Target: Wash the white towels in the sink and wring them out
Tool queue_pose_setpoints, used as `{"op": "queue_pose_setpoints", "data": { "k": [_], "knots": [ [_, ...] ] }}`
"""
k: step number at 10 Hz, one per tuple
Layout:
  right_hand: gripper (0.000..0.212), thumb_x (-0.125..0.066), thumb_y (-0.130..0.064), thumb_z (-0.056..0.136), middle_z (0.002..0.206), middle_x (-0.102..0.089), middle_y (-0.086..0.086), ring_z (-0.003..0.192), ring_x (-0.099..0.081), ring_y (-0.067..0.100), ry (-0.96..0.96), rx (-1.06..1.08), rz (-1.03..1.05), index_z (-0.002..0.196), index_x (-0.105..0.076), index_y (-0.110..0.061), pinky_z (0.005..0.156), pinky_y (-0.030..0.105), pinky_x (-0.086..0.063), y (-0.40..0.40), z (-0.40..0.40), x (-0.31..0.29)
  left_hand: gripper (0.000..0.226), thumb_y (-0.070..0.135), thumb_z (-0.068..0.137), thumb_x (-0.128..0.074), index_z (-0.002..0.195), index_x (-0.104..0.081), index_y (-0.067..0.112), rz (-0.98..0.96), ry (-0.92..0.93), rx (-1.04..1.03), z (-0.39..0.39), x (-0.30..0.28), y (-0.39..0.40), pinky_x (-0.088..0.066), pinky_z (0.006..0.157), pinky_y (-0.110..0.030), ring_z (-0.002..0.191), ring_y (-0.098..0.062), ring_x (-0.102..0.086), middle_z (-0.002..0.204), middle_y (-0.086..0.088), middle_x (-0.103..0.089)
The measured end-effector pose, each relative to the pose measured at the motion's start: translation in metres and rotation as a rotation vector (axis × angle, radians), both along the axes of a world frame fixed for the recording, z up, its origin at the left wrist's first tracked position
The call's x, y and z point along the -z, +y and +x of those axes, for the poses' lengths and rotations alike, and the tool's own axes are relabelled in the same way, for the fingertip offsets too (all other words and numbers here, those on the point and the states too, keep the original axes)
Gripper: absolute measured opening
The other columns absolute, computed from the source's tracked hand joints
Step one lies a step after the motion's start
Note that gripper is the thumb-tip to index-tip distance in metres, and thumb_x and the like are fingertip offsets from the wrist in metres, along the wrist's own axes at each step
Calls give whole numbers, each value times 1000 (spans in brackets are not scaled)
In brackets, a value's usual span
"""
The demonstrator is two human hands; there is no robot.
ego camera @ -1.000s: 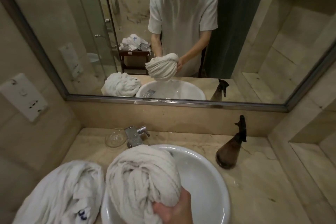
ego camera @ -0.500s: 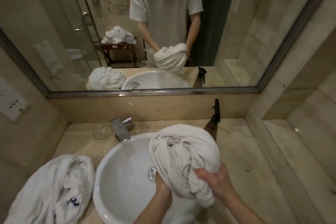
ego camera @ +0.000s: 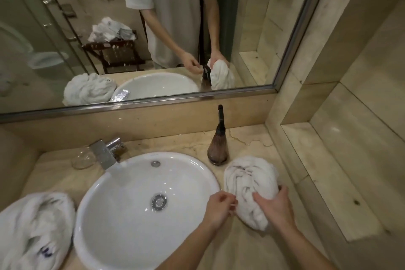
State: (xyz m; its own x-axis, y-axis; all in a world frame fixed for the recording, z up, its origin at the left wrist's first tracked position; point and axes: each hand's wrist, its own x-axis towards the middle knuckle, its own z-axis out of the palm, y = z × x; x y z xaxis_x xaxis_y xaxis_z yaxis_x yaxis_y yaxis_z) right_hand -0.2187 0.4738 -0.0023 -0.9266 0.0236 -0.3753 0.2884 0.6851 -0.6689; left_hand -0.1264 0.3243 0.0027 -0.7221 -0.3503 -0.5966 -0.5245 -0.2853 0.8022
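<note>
A twisted white towel (ego camera: 247, 182) lies bunched on the marble counter to the right of the round white sink (ego camera: 122, 221). My right hand (ego camera: 272, 206) grips the towel's near end. My left hand (ego camera: 219, 206) hovers at the sink's right rim beside the towel, fingers loosely curled and holding nothing. A second white towel (ego camera: 32, 228) with a blue mark is heaped on the counter left of the sink. The sink bowl holds no towel and its drain (ego camera: 159, 201) shows.
A chrome faucet (ego camera: 105, 153) stands at the back left of the sink, with a clear glass dish (ego camera: 82, 158) beside it. A brown spray bottle (ego camera: 218, 144) stands just behind the twisted towel. A mirror (ego camera: 43, 28) spans the wall; a recessed marble ledge (ego camera: 328, 171) runs on the right.
The twisted towel has gone from above the sink to the counter on the right. My left hand has let go of it; my right hand still grips it.
</note>
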Motion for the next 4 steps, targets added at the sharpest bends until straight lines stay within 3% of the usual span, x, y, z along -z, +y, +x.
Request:
{"op": "queue_pose_setpoints", "data": {
  "k": [1,2,3,4],
  "knots": [
    [99,-80,-67,60,136,-48,13,120,-54,36,38,-93,175,130,-40,-11,90,44,-49,-2,-6,-1,14,7,93,-58,87,-70,3,-116,-5,15,7,6,-6,-53,64,-23,74,-17,-69,87,-14,-75],
    [114,-64,-85,59,156,-27,12,141,-32,34,191,-229,465,142,-35,-12,105,52,-39,-4,-6,-6,11,9,92,-59,90,-70,8,-252,-18,12,18,7,-20,-51,62,-19,71,-13,-69,84,-9,-75],
    [95,-69,-66,73,161,-25,12,149,-19,36,539,-485,506,147,-37,-16,115,61,-24,-17,0,-5,14,31,88,-59,101,-63,28,-500,-102,107,39,3,-44,-54,78,-32,83,-11,-68,87,6,-73],
    [62,-74,-47,76,144,-53,3,143,-39,31,678,-822,411,130,-59,-20,114,68,-17,-54,13,-17,28,43,91,-54,118,-53,35,-774,-234,229,65,-5,-69,-44,76,-27,98,-10,-64,101,13,-67]
  ]
}}
